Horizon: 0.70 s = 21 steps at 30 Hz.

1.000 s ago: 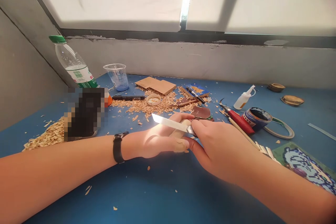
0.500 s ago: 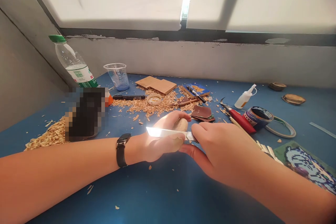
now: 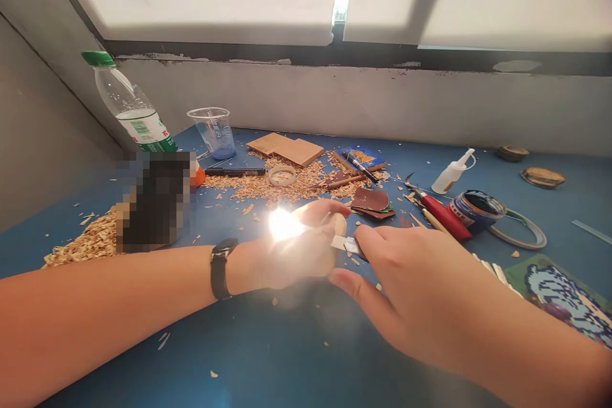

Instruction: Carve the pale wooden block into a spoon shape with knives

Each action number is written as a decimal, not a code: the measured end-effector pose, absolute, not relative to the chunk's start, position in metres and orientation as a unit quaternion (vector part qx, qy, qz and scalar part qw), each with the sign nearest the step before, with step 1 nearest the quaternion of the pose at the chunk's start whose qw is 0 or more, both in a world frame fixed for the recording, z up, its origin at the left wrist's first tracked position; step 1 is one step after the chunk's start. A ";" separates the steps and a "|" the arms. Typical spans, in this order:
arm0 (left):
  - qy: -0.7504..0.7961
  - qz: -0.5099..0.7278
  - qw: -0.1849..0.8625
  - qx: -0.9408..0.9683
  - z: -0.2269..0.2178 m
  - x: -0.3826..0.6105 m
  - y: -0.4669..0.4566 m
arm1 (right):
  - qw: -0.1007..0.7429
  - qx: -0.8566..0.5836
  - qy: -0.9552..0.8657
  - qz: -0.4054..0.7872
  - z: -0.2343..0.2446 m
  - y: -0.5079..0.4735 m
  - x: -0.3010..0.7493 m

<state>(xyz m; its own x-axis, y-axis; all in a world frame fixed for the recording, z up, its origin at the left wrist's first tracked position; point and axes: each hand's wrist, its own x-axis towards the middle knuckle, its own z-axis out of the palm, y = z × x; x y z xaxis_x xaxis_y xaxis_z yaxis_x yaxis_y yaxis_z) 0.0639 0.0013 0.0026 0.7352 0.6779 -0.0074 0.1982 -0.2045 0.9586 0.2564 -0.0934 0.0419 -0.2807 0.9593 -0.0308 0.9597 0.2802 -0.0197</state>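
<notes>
My left hand, with a dark wristwatch on its wrist, is closed around a small pale piece of wood; most of the piece is hidden by the fingers. Closed on a utility knife, my right hand is just to the right, thumb stretched toward the wood. The knife's metal neck shows beside the wood. A strong glare over my left hand hides most of the blade, so I cannot tell whether its edge touches the wood.
Wood shavings cover the back of the blue table. Behind my hands are a plastic cup, a bottle, wooden boards and brown sandpaper. A red-handled tool, paint jar and glue bottle are at right.
The knife blade has turned, and its broad shine has become a bright flare over my left hand. My right thumb has moved slightly away from the left hand. The view has shifted a little.
</notes>
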 end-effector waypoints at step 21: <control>0.316 0.263 0.629 0.660 -0.009 0.070 0.004 | 0.012 0.680 0.733 -0.018 0.029 -0.074 0.260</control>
<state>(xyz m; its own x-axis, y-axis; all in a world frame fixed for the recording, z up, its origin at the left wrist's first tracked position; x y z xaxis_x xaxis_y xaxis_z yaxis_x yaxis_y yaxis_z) 0.0699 0.0039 -0.0089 0.6619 0.7480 -0.0496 0.0854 -0.0095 0.9963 0.2602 -0.0738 0.0293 -0.0743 0.9964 -0.0418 0.9972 0.0739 -0.0113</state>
